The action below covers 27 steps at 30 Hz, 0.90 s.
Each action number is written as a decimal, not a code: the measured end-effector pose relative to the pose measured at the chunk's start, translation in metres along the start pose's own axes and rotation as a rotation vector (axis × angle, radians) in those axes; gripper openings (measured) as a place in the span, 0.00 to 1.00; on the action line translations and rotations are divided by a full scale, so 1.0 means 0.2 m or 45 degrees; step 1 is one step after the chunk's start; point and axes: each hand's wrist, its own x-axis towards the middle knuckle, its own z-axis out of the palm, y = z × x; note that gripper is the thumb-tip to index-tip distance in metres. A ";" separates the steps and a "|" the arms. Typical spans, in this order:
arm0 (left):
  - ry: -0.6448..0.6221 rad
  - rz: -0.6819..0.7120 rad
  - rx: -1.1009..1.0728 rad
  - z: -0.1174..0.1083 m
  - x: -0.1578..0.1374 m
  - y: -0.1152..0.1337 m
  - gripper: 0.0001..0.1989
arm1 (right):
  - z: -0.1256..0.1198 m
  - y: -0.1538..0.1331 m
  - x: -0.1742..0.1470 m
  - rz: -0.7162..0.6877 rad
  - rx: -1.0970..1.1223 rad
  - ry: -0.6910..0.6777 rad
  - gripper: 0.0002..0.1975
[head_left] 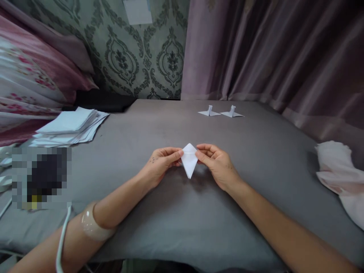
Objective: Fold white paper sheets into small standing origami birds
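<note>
A small folded white paper [189, 159], kite-shaped with its long point toward me, is held up just above the grey surface. My left hand [163, 163] pinches its left corner between thumb and fingers. On the opposite corner, my right hand [217, 163] grips in the same way, thumb on the front face. The fingertips behind the paper are partly hidden. Farther back stand two folded paper figures, a left one [209, 111] and a right one [232, 112], each with flat side points and an upright middle.
A stack of white paper sheets [68, 123] lies at the back left. Near it is a blurred-out dark object [47, 174]. Pale pink cloth [339, 170] lies at the right edge. Curtains [227, 49] hang behind the grey covered surface [148, 129]. A white cable [63, 235] crosses my left forearm.
</note>
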 end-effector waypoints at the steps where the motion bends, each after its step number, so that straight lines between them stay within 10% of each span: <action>1: -0.007 -0.050 0.000 0.00 0.02 0.01 0.10 | -0.01 0.01 0.02 0.025 0.009 -0.004 0.17; 6: 0.034 -0.160 0.226 -0.02 0.16 0.04 0.05 | -0.02 0.03 0.18 0.143 -0.164 0.025 0.11; 18: 0.075 0.564 1.361 -0.08 0.31 -0.05 0.05 | -0.01 0.12 0.32 -0.334 -1.117 0.042 0.07; 27: -0.388 0.921 1.573 -0.14 0.36 -0.04 0.11 | -0.02 0.15 0.29 -0.439 -1.161 -0.100 0.02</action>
